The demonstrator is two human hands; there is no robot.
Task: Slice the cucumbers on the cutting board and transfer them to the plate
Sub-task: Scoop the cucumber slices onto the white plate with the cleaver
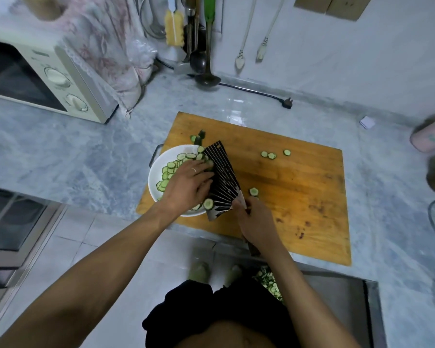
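- microwave point(35, 76) far left on the counter point(86, 156), not in play
- white plate point(153, 182) sits on the left edge of the cutting board point(299, 197), already holding most of the cucumber slices point(168, 172)
- left hand point(189, 184), fingers fairly straight, presses on slices against the flat of the knife point(221, 179), sweeping them over the plate
- knife blade is tilted over the plate rim, one slice stuck near its heel
- right hand point(255, 222) grips the knife handle, fingers curled round it
- loose slices point(271, 155) lie mid-board, one more point(253, 191) just beside the blade; stub ends point(199, 138) at the board's top left
- slices look thin, wet, light, likely to stick and slip; best scooped on the blade flat, not pinched
- transfer looks nearly done, strays left
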